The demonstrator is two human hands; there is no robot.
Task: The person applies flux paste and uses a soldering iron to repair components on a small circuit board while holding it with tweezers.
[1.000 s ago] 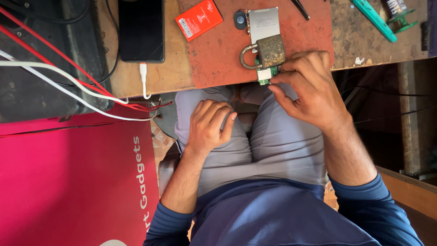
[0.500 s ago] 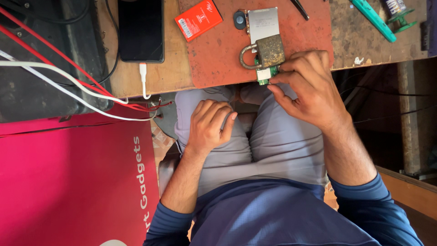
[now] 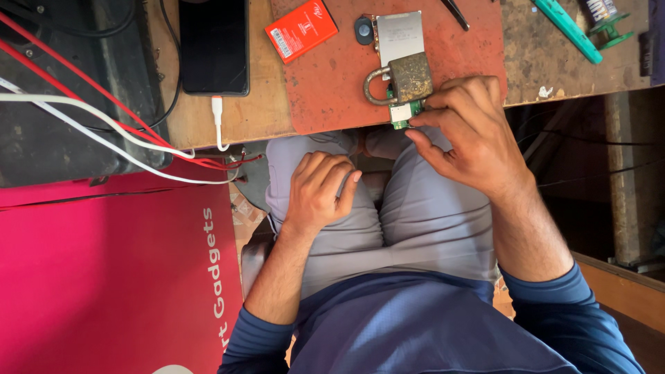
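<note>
A tarnished brass padlock (image 3: 410,77) lies on a small green circuit board (image 3: 400,114) with a silver metal shield (image 3: 400,34), all on a rust-red mat (image 3: 325,83) at the bench's front edge. My right hand (image 3: 474,135) reaches over the bench edge. Its thumb and fingertips pinch the near end of the green board just below the padlock. My left hand (image 3: 320,190) rests on my left thigh, fingers loosely curled, holding nothing. My grey trousers and blue sleeves fill the lower middle.
A black phone (image 3: 213,45) with a white cable (image 3: 218,121) lies left of the mat. On the mat are a red flat pack (image 3: 301,29) and a small dark button (image 3: 364,29). Green tool (image 3: 564,28) at far right. Red and white wires (image 3: 104,131) cross a dark box; pink board (image 3: 104,277) at left.
</note>
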